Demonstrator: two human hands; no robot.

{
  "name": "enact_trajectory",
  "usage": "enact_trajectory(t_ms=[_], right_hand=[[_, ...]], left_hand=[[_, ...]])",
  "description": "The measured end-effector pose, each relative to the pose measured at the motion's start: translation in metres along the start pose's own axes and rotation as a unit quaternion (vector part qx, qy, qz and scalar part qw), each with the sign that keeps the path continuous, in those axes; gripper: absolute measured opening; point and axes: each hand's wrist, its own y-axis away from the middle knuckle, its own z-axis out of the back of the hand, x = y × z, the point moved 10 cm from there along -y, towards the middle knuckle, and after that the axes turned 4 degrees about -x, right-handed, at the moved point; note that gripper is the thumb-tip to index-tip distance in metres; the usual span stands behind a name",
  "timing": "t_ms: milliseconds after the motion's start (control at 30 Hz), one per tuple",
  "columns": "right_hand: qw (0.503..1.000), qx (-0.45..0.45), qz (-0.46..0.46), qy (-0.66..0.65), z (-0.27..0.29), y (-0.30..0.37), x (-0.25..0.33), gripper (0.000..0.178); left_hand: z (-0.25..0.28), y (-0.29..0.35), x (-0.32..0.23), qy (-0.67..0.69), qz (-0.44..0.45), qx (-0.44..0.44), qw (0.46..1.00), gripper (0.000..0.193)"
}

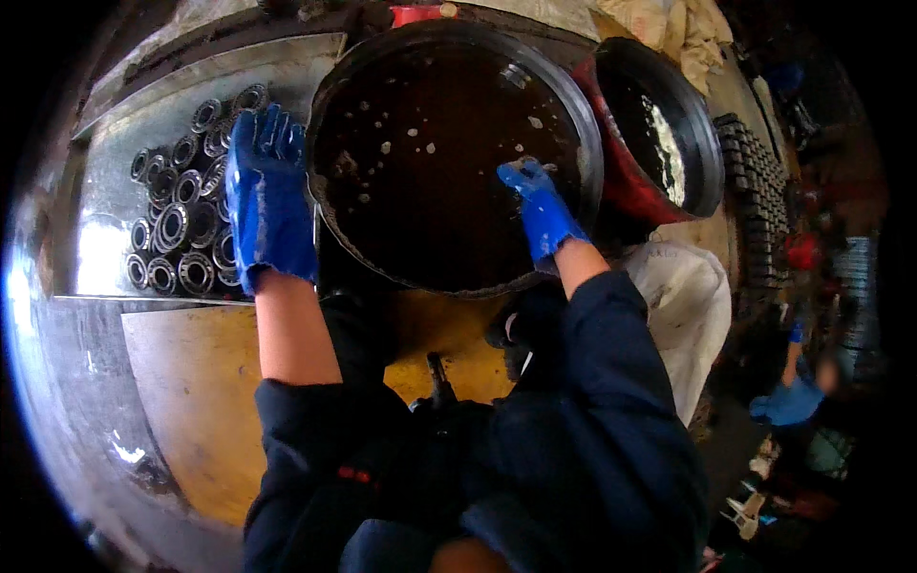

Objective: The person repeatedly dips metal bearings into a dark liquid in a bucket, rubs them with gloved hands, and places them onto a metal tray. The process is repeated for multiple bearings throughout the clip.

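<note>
My left hand (272, 196), in a blue glove, reaches over the right side of a metal tray (105, 205). Its fingers are stretched out, and no object shows in it. Beside and partly beneath it lies a heap of roller bearings (172, 227), dark steel rings of several sizes. A large round drum (323, 205) of dark liquid (430, 210) stands in front of me, with pale foam specks on the surface. Over its right part is my right hand (543, 215), also blue-gloved. Its fingers point down at the liquid and are mostly hidden, so their grip cannot be made out.
A red drum (611, 143) with a dark rim and shiny liquid stands at the right. Beyond it are stacked rows of dark metal parts (755, 196). A white sack (683, 306) sits near my right arm. Another person (798, 396) is at the far right. Yellow board (191, 401) lies below the tray.
</note>
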Motion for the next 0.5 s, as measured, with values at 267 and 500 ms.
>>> enact_trajectory(t_ms=[267, 500], right_hand=[[0.981, 0.009, -0.169, 0.093, -0.086, -0.049, 0.014, 0.031], [0.983, 0.126, -0.117, 0.068, -0.172, -0.087, 0.022, 0.026]], left_hand=[[0.038, 0.001, 0.032, 0.206, 0.091, -0.057, 0.973, 0.046], [0.035, 0.003, 0.053, 0.260, 0.140, -0.065, 0.953, 0.047]])
